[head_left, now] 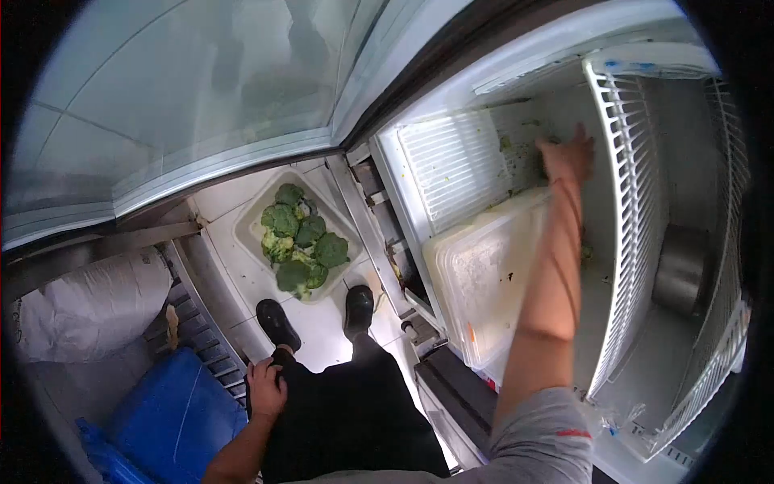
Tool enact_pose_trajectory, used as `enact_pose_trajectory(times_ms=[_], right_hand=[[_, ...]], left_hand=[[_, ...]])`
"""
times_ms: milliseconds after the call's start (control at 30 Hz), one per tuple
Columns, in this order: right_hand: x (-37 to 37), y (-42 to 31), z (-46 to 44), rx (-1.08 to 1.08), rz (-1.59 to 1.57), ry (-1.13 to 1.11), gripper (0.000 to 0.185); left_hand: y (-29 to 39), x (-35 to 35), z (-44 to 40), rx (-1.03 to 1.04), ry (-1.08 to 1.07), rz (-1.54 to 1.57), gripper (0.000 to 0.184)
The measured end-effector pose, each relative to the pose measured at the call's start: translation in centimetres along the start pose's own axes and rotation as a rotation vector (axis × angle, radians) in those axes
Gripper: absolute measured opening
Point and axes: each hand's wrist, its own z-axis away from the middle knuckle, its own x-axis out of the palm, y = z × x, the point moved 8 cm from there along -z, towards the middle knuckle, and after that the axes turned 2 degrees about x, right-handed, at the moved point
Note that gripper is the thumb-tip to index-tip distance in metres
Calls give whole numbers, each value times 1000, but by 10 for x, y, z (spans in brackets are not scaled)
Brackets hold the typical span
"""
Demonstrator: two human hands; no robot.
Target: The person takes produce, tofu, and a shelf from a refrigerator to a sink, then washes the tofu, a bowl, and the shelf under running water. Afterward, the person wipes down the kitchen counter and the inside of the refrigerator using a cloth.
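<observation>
My right arm reaches into a white fridge, and my right hand [569, 157] is near its back, fingers apart with nothing visible in them. Dark and greenish scraps [506, 145] lie on the fridge surface beside that hand. Below my right forearm is a pale, translucent plastic container [484, 274] with a stained lid. My left hand [267, 388] rests against my thigh, fingers loosely spread and holding nothing. On the tiled floor before my feet, several broccoli heads [311, 231] lie in a pale plastic tub [248, 211].
White wire racks [625, 202] stand upright at the right, with a metal pot [681, 270] behind one. The glass-panelled door [201, 89] spans the upper left. A blue plastic bin [173, 415] and a white sack [97, 306] sit at the left near a slatted metal shelf [197, 319].
</observation>
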Motion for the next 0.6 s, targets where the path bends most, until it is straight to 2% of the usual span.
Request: enact_pose_trajectory(times_ms=[33,133,167,233,267,333,367,400,467,533,600], right_hand=[[18,25,-34,-2,131,-19,95],[108,100,-105,-188,508,-58,94],[115,100,-112,-196,504,-55,94],[107,102,-118,-145,394,153,89],[95,86,-104,-151,389,148,89],[49,27,-47,-214,253,50,87],[38,12,-37,-317,207,165,84],[32,-2,-20,-325,202,165,84],[-3,-16,24,-197,-181,340,81],[-45,-37,98,-225,-510,369,80],[-56,-50,168,-325,-693,256,81]], left_hand=[[4,-4,-2,11,-4,-17,28],[3,2,-2,-1,-5,-20,29],[4,3,-4,-7,3,-18,29],[8,5,-5,13,-34,-7,29],[6,5,-3,5,-33,-10,29],[10,7,-4,37,-4,-13,27],[11,8,-6,31,7,-10,27],[11,7,-5,24,8,-2,27],[10,6,-3,9,2,1,26],[13,8,-5,8,-35,2,26],[12,11,-4,11,-13,-6,26]])
